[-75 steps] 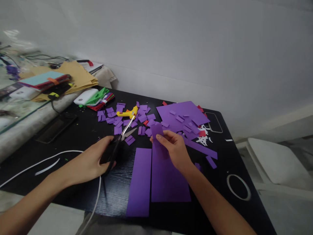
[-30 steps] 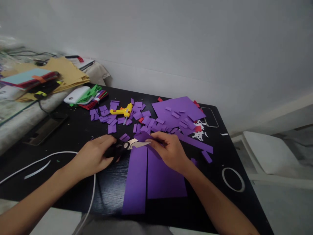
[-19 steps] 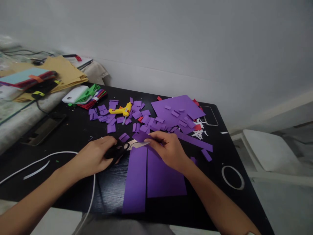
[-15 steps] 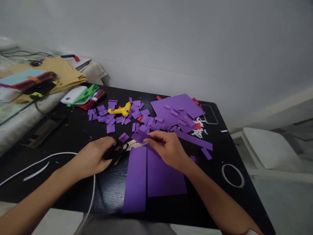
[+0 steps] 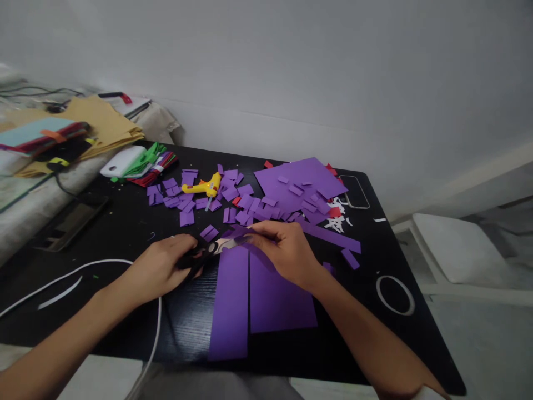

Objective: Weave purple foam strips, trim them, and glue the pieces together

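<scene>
Black-handled scissors are in my left hand, with its fingers wrapped round the handles. My right hand pinches a small piece of purple paper between thumb and fingers. The scissor blades lie at this piece, close to my right fingertips; their tips are partly hidden there. Below the hands, a long purple strip and a wider purple sheet lie side by side on the black table. Several small folded purple pieces are scattered beyond my hands.
A yellow glue gun rests among the folded pieces. A large purple sheet lies at the back right, near white paper scraps. A white cable crosses the left side. A tape ring lies at the right.
The scissor blades have closed together on the small purple piece, which now sits flatter. Both hands stay in nearly the same place, and the view has shifted slightly.
</scene>
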Available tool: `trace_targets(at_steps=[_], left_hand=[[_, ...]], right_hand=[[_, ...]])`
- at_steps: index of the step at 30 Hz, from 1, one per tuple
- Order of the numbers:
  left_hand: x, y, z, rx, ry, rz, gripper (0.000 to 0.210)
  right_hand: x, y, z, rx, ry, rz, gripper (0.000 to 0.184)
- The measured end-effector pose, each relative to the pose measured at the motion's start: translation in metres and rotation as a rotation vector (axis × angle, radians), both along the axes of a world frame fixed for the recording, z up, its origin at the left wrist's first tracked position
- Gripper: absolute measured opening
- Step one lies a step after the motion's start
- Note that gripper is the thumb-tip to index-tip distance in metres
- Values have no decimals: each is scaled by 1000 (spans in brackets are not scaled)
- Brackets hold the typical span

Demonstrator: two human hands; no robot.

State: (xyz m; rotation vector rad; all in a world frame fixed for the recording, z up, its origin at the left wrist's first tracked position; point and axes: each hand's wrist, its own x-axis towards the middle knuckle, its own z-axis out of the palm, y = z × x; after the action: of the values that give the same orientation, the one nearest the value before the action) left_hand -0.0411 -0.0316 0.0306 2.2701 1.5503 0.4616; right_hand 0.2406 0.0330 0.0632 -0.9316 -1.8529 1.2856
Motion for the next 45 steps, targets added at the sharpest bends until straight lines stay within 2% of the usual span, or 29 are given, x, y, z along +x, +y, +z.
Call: trace_targets(at_steps=[12, 18, 24, 28, 35, 45], left_hand=[[2, -3, -1, 15, 36, 16, 19], [2, -3, 0, 98, 12, 7, 19], [1, -3, -2, 66, 30, -12, 17], [1, -2, -1, 42, 33, -9, 17], [-1, -4, -5, 64, 32, -9, 19], [2, -3, -3, 34, 49, 30, 21]], right_hand=[[-1, -1, 1, 22, -15, -20, 26], [-1, -1, 1, 14, 3, -20, 30], [-1, -1, 1, 23, -12, -3, 32], [-1, -1, 2, 38, -15, -3, 30], [-1, -1, 2, 1, 27, 5, 15], [1, 0, 3, 47, -56, 34, 18]])
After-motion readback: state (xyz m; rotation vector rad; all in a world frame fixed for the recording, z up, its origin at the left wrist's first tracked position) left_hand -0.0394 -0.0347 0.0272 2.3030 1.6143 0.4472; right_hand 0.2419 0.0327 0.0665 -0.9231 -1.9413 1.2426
